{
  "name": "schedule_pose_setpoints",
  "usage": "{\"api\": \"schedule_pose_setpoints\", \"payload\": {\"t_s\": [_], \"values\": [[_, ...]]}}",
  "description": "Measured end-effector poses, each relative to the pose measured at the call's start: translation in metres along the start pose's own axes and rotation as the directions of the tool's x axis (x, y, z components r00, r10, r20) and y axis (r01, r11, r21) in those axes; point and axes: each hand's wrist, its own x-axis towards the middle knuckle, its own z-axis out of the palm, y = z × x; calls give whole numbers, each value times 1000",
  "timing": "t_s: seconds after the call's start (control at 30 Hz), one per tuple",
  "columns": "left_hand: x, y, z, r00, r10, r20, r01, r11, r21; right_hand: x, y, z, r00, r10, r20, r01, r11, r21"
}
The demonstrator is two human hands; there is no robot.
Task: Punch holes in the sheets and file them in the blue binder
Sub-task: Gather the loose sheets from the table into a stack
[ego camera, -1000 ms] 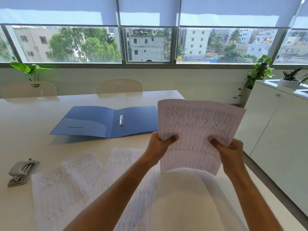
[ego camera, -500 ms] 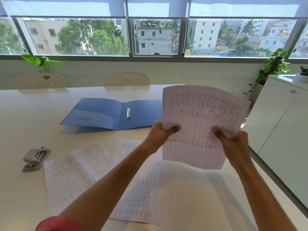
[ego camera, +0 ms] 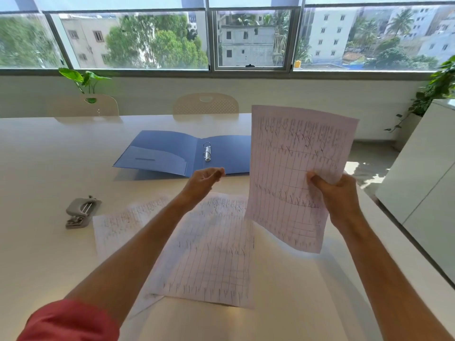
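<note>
Blue binder (ego camera: 172, 153), grey hole punch (ego camera: 80, 212), white ruled sheets (ego camera: 211, 244), red sleeve (ego camera: 71, 321).

The person is stretching both bare arms forward. The right hand (ego camera: 341, 193) is clamping its grip on a sheet (ego camera: 295, 173) (thumb in front), while the left hand (ego camera: 203, 182) is hovering loosely curled, gripping nothing.

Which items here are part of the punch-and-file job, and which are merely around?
Job:
- held sheet, gripped by the right hand
- sheets on the table
- hole punch
- open blue binder
- left hand, empty

Around:
- chairs
- potted plants
- white cabinet
</note>
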Motion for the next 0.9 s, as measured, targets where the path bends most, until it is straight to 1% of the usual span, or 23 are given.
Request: {"api": "schedule_pose_setpoints", "payload": {"t_s": [0.07,0.1,0.17,0.2,0.33,0.4,0.5,0.6,0.73,0.8,0.9], "values": [[-1,-17,-10,999,31,-41,-22,982,185,3,0,7,1000,9,10,-9,1000,19],[-1,-25,-16,998,37,-58,-18,957,291,5,0,11,1000,8,21,-9,1000,29],[-1,-42,-24,996,16,-82,26,876,482,7,-3,17,999,-5,51,3,999,35],[-2,-49,-28,996,-16,-92,63,837,544,8,-4,20,998,-9,61,7,999,40],[-8,-71,-37,982,-137,-128,187,676,713,13,-8,31,994,-8,107,2,998,57],[-11,-80,-39,978,-164,-129,202,598,776,13,-10,37,992,-11,127,2,998,64],[-13,-88,-41,975,-195,-110,200,536,820,12,-11,44,987,-22,161,7,996,93],[-16,-93,-41,972,-213,-96,196,523,830,10,-9,50,981,-15,194,-4,995,99],[-20,-93,-41,980,-150,-130,192,542,818,8,-5,54,974,2,226,-29,993,117],[-20,-89,-39,984,-103,-148,181,586,790,6,-3,55,970,9,244,-40,992,121],[-19,-83,-36,980,-67,-186,180,694,697,3,2,58,966,48,254,-83,988,129]]}}
